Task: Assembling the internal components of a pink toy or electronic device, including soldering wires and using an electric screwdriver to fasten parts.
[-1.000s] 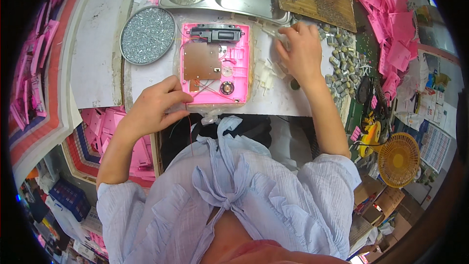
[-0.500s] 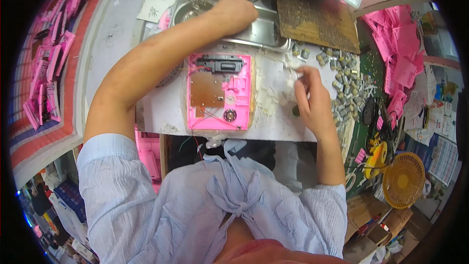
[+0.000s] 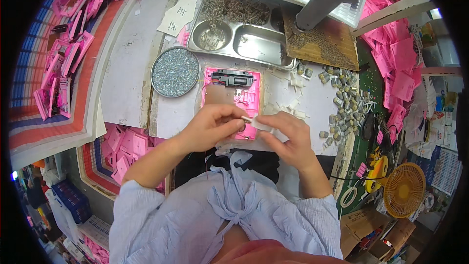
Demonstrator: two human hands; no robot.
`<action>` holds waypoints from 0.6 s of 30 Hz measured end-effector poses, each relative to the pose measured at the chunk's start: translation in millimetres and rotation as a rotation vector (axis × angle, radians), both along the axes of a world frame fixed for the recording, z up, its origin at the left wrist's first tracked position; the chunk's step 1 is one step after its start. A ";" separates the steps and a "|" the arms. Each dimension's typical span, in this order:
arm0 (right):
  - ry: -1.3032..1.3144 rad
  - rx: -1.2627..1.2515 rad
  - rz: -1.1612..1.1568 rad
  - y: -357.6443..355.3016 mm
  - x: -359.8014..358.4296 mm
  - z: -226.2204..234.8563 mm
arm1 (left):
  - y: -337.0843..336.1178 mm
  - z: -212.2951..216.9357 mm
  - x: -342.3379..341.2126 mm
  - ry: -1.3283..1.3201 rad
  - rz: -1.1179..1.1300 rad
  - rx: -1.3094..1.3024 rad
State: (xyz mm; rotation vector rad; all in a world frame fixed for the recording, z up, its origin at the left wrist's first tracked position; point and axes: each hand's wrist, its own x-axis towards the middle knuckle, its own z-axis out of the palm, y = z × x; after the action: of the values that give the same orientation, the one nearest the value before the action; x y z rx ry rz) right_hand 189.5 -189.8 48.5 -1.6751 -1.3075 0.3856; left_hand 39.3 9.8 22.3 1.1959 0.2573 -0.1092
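Over the near edge of a pink plastic casing (image 3: 251, 95), my two hands meet. My left hand (image 3: 212, 124) pinches a small metal piece (image 3: 247, 120), too small to name. Between the right thumb and fingers is a small white plastic part (image 3: 261, 125), held by my right hand (image 3: 290, 137) against the metal piece. Inside the casing sit a black module (image 3: 233, 79) and a brown board (image 3: 218, 95); my hands cover its lower part. Loose white plastic pieces (image 3: 295, 102) lie to the right of the casing.
Beyond the casing stands a metal compartment tray (image 3: 259, 44) with small metal parts. A round dish (image 3: 153, 80) of silvery bits is at left. Several small cylindrical motors (image 3: 344, 100) lie at right, near a brown board (image 3: 298, 44). A grey tool arm (image 3: 332, 0) overhangs the back.
My left hand has come back from the metal tray to the casing. My right hand has moved left from the loose white pieces, bringing a white part to the left hand.
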 end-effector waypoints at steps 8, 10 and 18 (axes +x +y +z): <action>-0.155 0.087 0.206 8.7 -8.3 0.0 | -7.9 -10.0 -31.1 -0.014 0.066 0.026; -0.198 0.075 0.247 10.0 -10.6 -1.1 | -10.5 -7.7 -30.7 -0.037 0.082 0.141; 0.372 -0.013 0.495 -10.9 3.7 -25.1 | 3.3 12.8 -26.0 0.272 -0.414 -0.293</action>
State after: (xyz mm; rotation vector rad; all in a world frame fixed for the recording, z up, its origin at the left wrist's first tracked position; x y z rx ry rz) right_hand 193.2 -200.7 23.4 -1.1966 -1.4193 0.9493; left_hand 13.3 13.1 35.1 0.9259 0.2184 -0.6531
